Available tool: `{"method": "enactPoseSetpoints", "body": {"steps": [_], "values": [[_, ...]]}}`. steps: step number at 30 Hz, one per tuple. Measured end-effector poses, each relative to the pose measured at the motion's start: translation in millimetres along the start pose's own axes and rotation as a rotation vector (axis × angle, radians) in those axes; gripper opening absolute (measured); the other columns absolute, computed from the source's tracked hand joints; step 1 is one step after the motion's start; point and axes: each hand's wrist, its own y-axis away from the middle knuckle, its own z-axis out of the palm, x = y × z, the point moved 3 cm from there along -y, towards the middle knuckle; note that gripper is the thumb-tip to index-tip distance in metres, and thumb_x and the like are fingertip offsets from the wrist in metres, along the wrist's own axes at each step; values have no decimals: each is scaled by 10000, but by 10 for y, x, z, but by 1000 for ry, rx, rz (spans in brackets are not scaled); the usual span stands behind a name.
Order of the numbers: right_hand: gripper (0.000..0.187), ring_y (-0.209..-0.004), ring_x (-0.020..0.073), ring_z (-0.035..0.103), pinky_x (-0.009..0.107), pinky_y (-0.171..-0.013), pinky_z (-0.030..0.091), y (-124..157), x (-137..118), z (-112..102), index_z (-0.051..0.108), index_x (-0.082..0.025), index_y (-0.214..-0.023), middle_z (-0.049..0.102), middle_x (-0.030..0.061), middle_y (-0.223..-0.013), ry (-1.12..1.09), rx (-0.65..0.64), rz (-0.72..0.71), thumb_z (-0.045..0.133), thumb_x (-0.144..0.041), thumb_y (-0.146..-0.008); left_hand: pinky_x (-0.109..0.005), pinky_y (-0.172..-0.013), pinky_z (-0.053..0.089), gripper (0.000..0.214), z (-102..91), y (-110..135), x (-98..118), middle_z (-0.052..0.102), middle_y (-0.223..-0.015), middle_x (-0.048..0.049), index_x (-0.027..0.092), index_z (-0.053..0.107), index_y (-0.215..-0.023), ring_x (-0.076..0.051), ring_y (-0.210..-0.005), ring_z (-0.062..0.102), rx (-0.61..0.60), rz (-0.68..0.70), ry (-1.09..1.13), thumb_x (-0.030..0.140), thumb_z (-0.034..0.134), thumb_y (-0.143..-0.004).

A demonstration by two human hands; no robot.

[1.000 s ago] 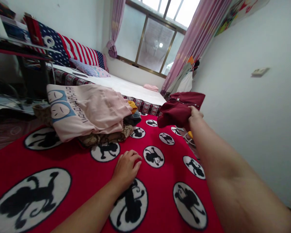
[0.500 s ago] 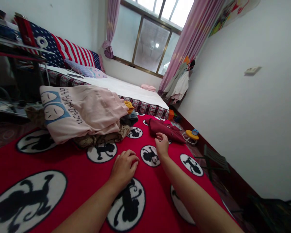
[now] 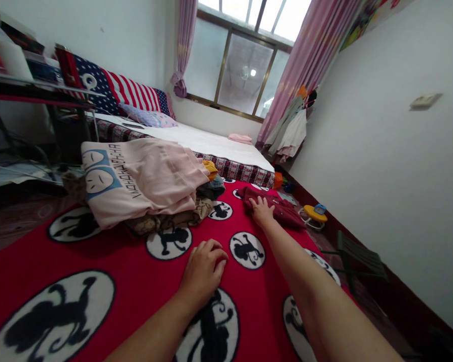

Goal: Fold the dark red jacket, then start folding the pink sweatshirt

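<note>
My right hand lies with fingers spread on a folded dark red garment at the far right edge of a red blanket with black-and-white monkey circles. Nearer to me, my left hand rests on the same blanket with its fingers curled loosely and nothing in it. To the left stands a pile of clothes, topped by a folded pink sweatshirt with a blue face print.
Behind the blanket lies a mattress with a stars-and-stripes cover and a pillow under a window. A dark desk stands at left. By the right wall are a yellow toy, a small dark stool and hanging clothes.
One second ago my right hand held the dark red garment up in the air; it then let it drop on the blanket's far edge, and now lies flat on it. My left hand has hardly moved.
</note>
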Motion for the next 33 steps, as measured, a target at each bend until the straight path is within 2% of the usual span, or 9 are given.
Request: {"method": "enactPoseSetpoints", "body": {"steps": [4,10,15,17,20,23,25,28,33], "values": [[540,-1450,322,173,712,-1058,164,-16,-31,94,385,-314,-1451,253,78,-1580,-10,76,37,339,-202,-925,-364,-868,390,164,7,-7,-7,624,-1020,-27,259,709,-827,-206,-978,536,10,7,-6,176,569,-844],[572,-1479,284,45,691,-1096,72,207,-54,185,256,-319,-1506,113,13,-1617,-46,26,-47,343,-416,-950,-365,-863,388,158,6,-16,-9,626,-1023,-31,256,713,-829,-207,-987,538,3,1,-6,178,575,-841],[582,-1478,263,76,600,-1127,148,516,-101,190,312,-254,-1488,131,51,-1614,-205,168,-5,340,-481,-953,-364,-870,390,161,-9,17,-1,626,-1040,-28,254,712,-844,-207,-997,535,8,29,-13,167,577,-833],[567,-1462,270,151,562,-1117,207,598,-7,137,364,-194,-1456,176,113,-1599,-297,335,136,327,-458,-956,-365,-876,392,167,-15,30,4,627,-1046,-28,253,712,-846,-207,-1001,534,7,38,-14,158,576,-829],[593,-1420,349,232,600,-1066,252,651,324,74,403,-116,-1414,259,232,-1543,-434,548,501,295,-467,-948,-366,-884,396,176,-16,30,8,628,-1047,-31,253,715,-843,-207,-1003,536,1,34,-9,160,567,-835],[647,-1368,430,283,657,-983,299,596,759,76,396,-111,-1410,282,304,-1496,-575,575,844,291,-523,-922,-370,-886,395,179,-9,11,8,628,-1050,-37,249,715,-832,-211,-1007,537,-4,12,-4,163,558,-839],[704,-1317,455,349,658,-929,345,494,1021,85,347,-87,-1432,314,350,-1450,-641,522,960,337,-546,-898,-374,-884,392,176,-1,-5,4,627,-1046,-36,250,712,-820,-211,-1004,536,-2,-1,-2,166,558,-839],[807,-1207,433,482,606,-905,402,268,1279,71,351,-49,-1420,455,349,-1339,-670,395,903,567,-512,-795,-374,-876,387,173,12,-24,-3,625,-1029,-24,259,705,-806,-206,-991,538,8,-12,-1,171,560,-841],[557,-1061,273,598,371,-902,467,-7,1352,-4,612,-139,-1204,656,125,-1147,-657,273,544,699,-288,-675,-371,-870,383,167,27,-32,-4,618,-1027,-14,262,695,-798,-201,-984,537,6,-19,-18,178,559,-846]]}}
